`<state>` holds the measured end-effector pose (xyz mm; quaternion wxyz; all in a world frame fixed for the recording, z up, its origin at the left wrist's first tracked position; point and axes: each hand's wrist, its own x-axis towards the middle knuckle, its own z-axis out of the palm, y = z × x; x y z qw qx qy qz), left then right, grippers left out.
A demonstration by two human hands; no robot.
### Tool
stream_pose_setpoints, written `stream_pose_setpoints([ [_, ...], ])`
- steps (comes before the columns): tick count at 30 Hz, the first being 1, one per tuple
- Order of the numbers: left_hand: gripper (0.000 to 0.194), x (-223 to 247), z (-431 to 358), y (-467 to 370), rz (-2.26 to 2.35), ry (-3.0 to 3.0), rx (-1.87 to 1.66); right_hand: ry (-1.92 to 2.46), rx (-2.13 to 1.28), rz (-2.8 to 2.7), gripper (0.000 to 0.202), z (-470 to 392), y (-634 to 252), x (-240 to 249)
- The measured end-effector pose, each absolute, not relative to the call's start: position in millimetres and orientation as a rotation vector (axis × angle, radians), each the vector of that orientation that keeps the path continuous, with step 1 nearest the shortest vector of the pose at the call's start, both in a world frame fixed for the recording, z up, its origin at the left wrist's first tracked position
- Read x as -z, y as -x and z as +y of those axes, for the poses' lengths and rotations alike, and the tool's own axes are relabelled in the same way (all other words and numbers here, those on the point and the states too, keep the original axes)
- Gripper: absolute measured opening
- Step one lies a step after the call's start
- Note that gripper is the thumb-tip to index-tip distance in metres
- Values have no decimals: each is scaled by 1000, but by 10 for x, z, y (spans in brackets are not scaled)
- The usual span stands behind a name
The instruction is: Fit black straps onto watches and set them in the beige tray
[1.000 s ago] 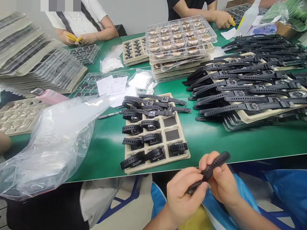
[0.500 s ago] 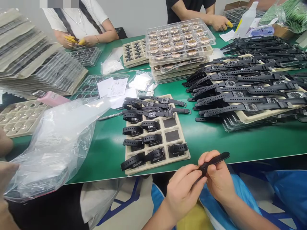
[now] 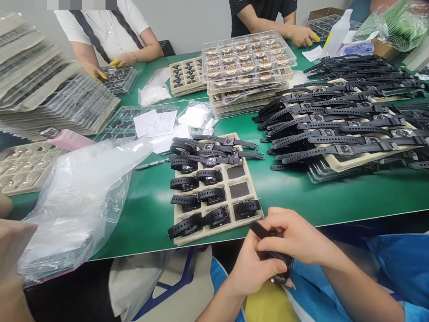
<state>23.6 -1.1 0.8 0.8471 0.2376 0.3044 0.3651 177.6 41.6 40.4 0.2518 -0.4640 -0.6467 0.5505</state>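
A black watch point(image 3: 283, 261) with its strap is held above my lap, just off the table's front edge. My left hand point(image 3: 250, 264) is closed on its body and strap, thumb lying along it. From the right, my right hand point(image 3: 293, 235) pinches the strap, and its fingertips are partly hidden. Close by on the table, a beige tray point(image 3: 214, 231) carries several black watches with looped straps. In its right column two compartments hold no watch, and a looped watch point(image 3: 248, 207) sits in the nearest one. Several watches with straight straps point(image 3: 211, 160) lie across the tray's far end.
Many strapped watches point(image 3: 343, 150) lie on stacked trays at right. Clear trays of round parts point(image 3: 246, 58) are stacked at the back. A plastic bag point(image 3: 90, 183), a pink bottle point(image 3: 70, 139) and tall tray stacks point(image 3: 77, 98) stand left. Two people sit opposite; another person's hand point(image 3: 13, 250) shows at left.
The watch has turned in my hands, so its body now shows low between them. My right hand has moved left over the strap. The person at back left has reached toward a clear tray.
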Motion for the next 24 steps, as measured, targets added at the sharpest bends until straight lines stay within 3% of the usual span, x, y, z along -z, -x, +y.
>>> stream_pose_setpoints([
  [3, 70, -38, -44, -241, 650, -501, -827, 1413, -1430, -1674, 45, 369, -1775, -396],
  [4, 69, -42, -54, -236, 654, -509, -849, 1425, -1371, -1628, 46, 335, -1777, -369],
  [7, 64, -11, -84, -209, 659, -560, -904, 1318, -1129, -1500, 18, 207, -1822, -253],
  [10, 58, 64, -115, -179, 631, -604, -953, 1131, -990, -1482, 21, 79, -1911, -168],
  [14, 46, 92, -138, -136, 597, -669, -977, 927, -1087, -1773, 28, -39, -1994, -168],
  [24, 34, 46, -116, -16, 675, -924, -840, 992, -1221, -1849, 28, -37, -2041, -197],
])
